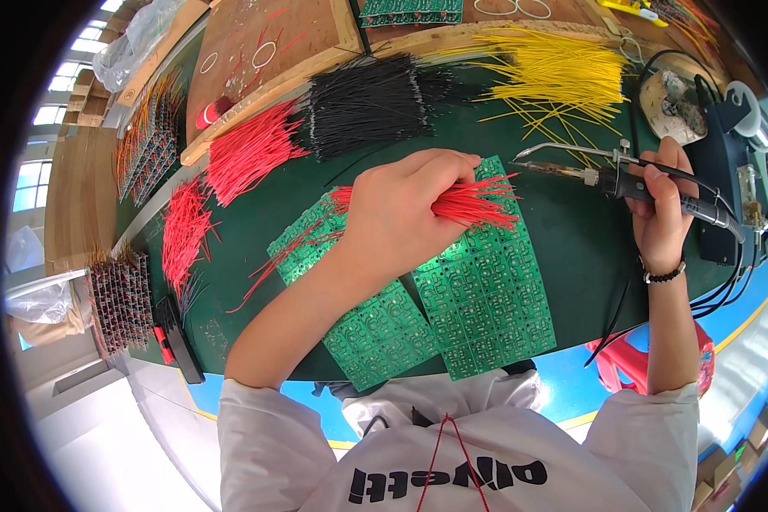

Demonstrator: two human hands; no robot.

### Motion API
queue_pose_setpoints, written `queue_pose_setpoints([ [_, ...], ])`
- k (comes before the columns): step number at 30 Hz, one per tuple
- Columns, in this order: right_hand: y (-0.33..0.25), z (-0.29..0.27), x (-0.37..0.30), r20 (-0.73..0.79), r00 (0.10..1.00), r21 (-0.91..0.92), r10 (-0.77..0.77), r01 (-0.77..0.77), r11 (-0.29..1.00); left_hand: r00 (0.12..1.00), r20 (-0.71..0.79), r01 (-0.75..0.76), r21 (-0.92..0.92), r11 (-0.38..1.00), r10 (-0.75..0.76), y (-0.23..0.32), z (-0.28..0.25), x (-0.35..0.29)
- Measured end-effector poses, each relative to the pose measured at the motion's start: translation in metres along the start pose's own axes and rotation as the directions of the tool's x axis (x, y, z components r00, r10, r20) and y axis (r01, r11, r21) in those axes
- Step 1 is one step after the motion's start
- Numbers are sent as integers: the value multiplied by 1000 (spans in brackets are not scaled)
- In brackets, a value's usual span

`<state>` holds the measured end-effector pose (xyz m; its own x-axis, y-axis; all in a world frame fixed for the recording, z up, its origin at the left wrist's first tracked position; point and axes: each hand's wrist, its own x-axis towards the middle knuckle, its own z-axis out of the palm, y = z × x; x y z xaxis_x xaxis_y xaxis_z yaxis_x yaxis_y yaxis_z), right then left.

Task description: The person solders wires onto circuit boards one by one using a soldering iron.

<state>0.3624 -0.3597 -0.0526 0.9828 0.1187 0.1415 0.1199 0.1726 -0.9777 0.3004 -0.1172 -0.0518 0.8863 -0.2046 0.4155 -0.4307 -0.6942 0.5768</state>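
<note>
My left hand [405,200] is closed around a bundle of short red wires [478,205], whose ends stick out on both sides of the fist. Below it lie two green circuit board panels [495,299] side by side, the left panel [384,328] slanting away from the right one. My right hand [664,200] grips a soldering iron [610,177] with a thin bent metal tube fixed along it. Its tip points left, toward the red wires and the upper edge of the right panel, apart from both.
Piles of red wires [252,154], black wires [367,107] and yellow wires [559,77] lie along the far side of the green table. A blue soldering unit [725,145] with a solder reel [749,119] stands at right. Wired boards [149,141] are stacked at left. A red stool [627,358] stands below.
</note>
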Motion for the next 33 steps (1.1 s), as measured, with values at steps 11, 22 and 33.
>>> queue_pose_setpoints([
  [11, -2, -4, 2, 33, 998, -59, -55, 57, 997, 999, 13, -47, 15, 999, 47, 2, -6, 6],
  [22, 1, -14, 8, -94, 984, 20, -152, 154, 988, 959, -220, 141, -172, 975, -178, 21, -109, -15],
  [33, -36, 63, -19, 132, 977, 64, -167, 160, 985, 964, -218, 115, -173, 978, -152, 3, -143, -137],
])
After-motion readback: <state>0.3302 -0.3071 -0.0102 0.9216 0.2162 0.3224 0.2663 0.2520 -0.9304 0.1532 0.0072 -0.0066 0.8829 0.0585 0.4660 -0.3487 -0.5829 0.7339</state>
